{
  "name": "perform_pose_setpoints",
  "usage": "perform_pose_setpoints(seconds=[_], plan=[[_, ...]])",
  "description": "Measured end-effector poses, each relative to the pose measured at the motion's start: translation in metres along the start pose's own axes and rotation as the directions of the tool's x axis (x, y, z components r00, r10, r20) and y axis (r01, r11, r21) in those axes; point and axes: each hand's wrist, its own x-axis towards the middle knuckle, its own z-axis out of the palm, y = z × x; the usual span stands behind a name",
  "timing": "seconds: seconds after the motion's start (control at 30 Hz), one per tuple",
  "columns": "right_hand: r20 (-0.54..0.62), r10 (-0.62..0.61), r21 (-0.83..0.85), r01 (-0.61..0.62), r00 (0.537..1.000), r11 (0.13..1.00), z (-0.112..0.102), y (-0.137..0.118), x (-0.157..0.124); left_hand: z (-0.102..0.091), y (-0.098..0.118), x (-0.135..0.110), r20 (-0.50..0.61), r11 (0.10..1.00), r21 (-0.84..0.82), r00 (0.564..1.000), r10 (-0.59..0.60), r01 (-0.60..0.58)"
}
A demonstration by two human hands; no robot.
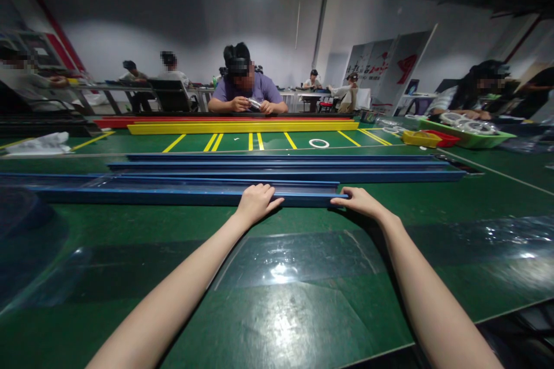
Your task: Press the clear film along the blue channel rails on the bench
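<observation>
A long blue channel strip with raised edges lies across the green table in front of me. My left hand is closed over its near wall, the fingers reaching inside and the thumb along the front face. At the strip's right end, my right hand pinches the corner between thumb and fingers. Just behind lie more blue channel strips, roughly parallel to the held one.
Clear plastic sheeting lies on the table nearer me. Yellow strips and red strips lie farther back. A green tray with white rings stands at right. A person sits opposite, holding a shiny object.
</observation>
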Motion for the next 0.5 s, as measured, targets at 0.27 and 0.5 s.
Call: perform_pose_setpoints(seconds=[0.27,0.5], plan=[[-0.008,-0.033,-0.054,0.033,0.999,0.998,0.000,0.000,0.000,0.000,0.000,0.000,-0.005,1.000,0.005,1.000,0.003,-0.003],[-0.129,-0.206,-0.130,0.189,0.970,0.973,-0.001,-0.011,-0.002,0.002,-0.001,0.000,-0.003,1.000,-0.020,1.000,-0.003,0.003]])
